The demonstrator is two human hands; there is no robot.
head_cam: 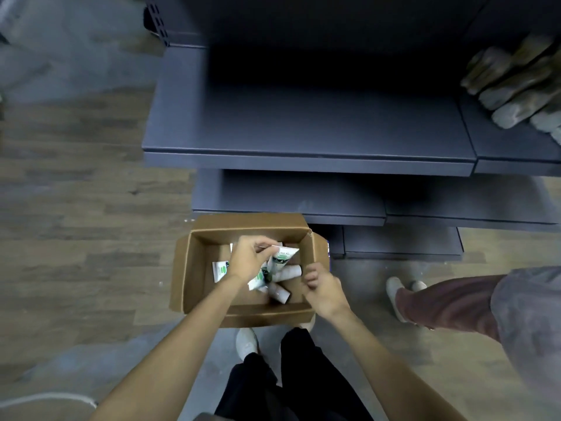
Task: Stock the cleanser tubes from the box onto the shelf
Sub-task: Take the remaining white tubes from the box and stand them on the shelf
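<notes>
Two hands reach into the box (243,311): my left hand (247,259) pinches a cleanser tube (280,258) to lift it to the shelf (303,132), my right hand (323,288) curls, holding nothing.

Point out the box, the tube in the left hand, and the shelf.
box (194,268): head view, left inner wall.
tube (283,256): head view, white body.
shelf (303,129): head view, bare top surface.

We see the cardboard box (243,317) resting on the wood-look floor (76,208), just before the dark shelf (303,138).
</notes>
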